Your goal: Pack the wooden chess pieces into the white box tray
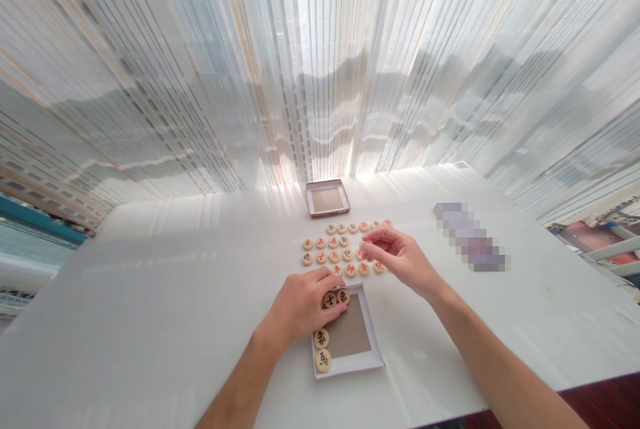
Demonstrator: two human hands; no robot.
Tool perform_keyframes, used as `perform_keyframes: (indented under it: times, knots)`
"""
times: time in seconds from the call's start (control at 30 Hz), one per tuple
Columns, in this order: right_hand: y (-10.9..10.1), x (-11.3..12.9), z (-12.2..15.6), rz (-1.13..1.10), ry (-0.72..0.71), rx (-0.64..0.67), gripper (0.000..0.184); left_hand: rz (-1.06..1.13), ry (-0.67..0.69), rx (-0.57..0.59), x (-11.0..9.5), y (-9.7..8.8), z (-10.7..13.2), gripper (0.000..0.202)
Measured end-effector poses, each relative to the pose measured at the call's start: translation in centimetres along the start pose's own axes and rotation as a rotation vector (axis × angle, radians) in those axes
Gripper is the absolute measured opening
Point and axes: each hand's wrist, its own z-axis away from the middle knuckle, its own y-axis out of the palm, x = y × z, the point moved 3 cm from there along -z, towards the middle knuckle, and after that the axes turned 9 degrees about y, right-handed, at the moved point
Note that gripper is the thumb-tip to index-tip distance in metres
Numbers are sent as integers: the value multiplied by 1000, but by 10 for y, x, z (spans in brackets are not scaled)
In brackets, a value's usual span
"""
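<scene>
My left hand [303, 305] rests on the upper left corner of a shallow white box [367, 355], its fingers curled round two round wooden game pieces with black characters [336, 298]. Two more black-marked pieces [322, 349] lie along the box's left side. Beyond the box, several wooden pieces with red and black characters [340, 249] lie in rows on the white table [150, 295]. My right hand [397, 257] hovers over the right end of these rows, thumb and fingers pinched on one piece there.
A second shallow box or lid [327, 197] sits at the table's far edge, in front of sheer white curtains [320, 62]. A blurred flat object [470, 237] lies on the right. The table's near edge runs at the lower right.
</scene>
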Motion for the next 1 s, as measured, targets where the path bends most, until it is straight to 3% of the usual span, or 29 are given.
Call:
perform_keyframes:
  times: [0.17,0.3,0.6,1.0]
  knots:
    - [7,-2,8,101,107,289,20,4,-13,19,0,0,-1,22]
    - [11,3,14,164,76,388,17,14,-19,22,0,0,0,23]
    - [13,10,18,475,-54,453,15,14,-10,25,1,1,0,23]
    - [15,7,18,378,54,482,16,21,-13,23,1,2,1,23]
